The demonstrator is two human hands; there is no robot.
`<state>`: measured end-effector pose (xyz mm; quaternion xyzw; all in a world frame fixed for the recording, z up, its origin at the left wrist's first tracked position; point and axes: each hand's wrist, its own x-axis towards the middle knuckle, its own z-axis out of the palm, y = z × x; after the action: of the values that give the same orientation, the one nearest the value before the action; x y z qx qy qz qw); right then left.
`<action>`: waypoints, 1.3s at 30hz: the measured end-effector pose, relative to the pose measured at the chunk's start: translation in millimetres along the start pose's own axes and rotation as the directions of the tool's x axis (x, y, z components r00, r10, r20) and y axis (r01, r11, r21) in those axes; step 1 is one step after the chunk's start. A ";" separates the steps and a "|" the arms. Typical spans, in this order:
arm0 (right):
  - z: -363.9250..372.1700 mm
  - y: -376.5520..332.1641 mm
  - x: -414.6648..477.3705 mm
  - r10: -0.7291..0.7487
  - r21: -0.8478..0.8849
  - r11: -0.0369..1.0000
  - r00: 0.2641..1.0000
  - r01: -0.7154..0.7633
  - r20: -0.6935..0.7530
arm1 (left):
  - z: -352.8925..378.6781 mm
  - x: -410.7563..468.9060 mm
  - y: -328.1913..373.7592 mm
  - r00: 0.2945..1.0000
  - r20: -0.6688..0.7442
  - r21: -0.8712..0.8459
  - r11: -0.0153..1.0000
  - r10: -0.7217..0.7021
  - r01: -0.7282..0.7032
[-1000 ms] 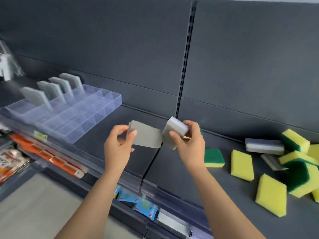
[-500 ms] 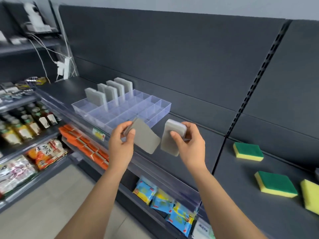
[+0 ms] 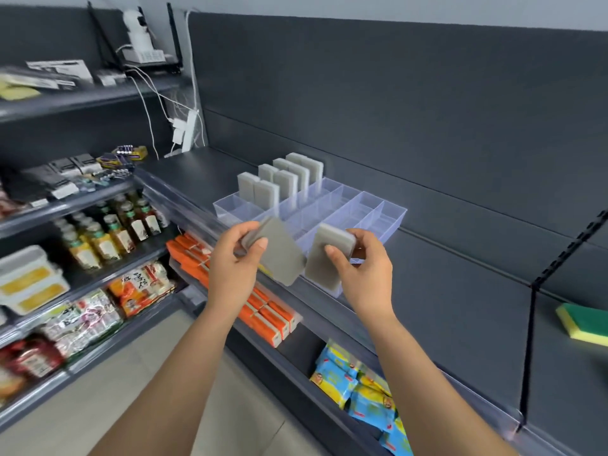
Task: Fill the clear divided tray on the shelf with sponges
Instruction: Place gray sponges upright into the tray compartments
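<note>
Left hand [image 3: 235, 261], right hand [image 3: 365, 271]: grey sponges [image 3: 283, 258] hang below each grip

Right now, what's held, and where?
Left hand pinches one grey sponge at its top corner; right hand grips a second grey sponge by its top end.

The clear divided tray [image 3: 378, 222] sits on the dark shelf [image 3: 460, 274], with grey sponges [image 3: 286, 182] upright in its far-left compartments. 2 more tilt before it: the left sponge [image 3: 279, 255] pinched by the left hand [image 3: 237, 261], the right sponge [image 3: 329, 258] by the right hand [image 3: 365, 268].
</note>
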<state>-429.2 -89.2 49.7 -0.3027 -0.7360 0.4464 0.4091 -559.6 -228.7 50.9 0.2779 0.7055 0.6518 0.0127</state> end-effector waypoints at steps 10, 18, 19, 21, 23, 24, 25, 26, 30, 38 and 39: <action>87.3 -5.4 39.9 -0.066 -0.013 0.998 0.994 0.067 0.085 | -44.2 65.0 -35.9 0.999 -0.054 0.074 0.997 -0.004 0.008; 161.0 -7.0 101.0 -0.148 -0.031 0.988 0.982 0.153 0.118 | -64.6 148.5 -67.3 0.997 -0.073 0.162 0.986 0.034 -0.022; 168.8 -7.0 109.7 -0.155 -0.029 0.987 0.981 0.160 0.120 | -66.2 159.8 -69.5 0.996 -0.077 0.179 0.983 0.046 -0.032; 182.6 -6.5 126.4 -0.159 -0.031 0.986 0.980 0.164 0.118 | -67.9 181.0 -72.4 0.994 -0.075 0.201 0.978 0.075 -0.058; 193.5 -5.2 140.2 -0.154 -0.041 0.986 0.983 0.159 0.104 | -69.1 199.6 -76.1 0.993 -0.057 0.232 0.968 0.107 -0.092; 197.9 -4.1 145.7 -0.152 -0.046 0.987 0.984 0.157 0.096 | -69.3 207.5 -78.2 0.992 -0.042 0.246 0.963 0.120 -0.106; 201.6 -3.2 150.2 -0.149 -0.053 0.987 0.985 0.154 0.091 | -69.6 214.8 -80.4 0.992 -0.026 0.259 0.959 0.126 -0.115; 205.2 -1.6 153.9 -0.145 -0.063 0.986 0.985 0.151 0.088 | -69.6 221.4 -82.7 0.992 -0.011 0.271 0.955 0.128 -0.120; 218.7 4.9 165.3 -0.114 -0.117 0.985 0.989 0.125 0.096 | -69.1 246.9 -92.8 0.986 0.070 0.290 0.943 0.150 -0.164; 230.3 9.0 167.3 -0.039 -0.223 0.973 0.995 0.059 0.094 | -65.7 287.3 -110.0 0.934 0.331 0.248 0.943 0.134 -0.223; 230.7 7.8 166.1 -0.026 -0.235 0.971 0.996 0.045 0.083 | -65.4 290.9 -110.8 0.922 0.368 0.248 0.942 0.125 -0.227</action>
<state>-709.9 -45.8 36.3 -0.3181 -0.8049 0.3600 0.3483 -872.0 -169.1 58.3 0.4501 0.7506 0.4824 0.0374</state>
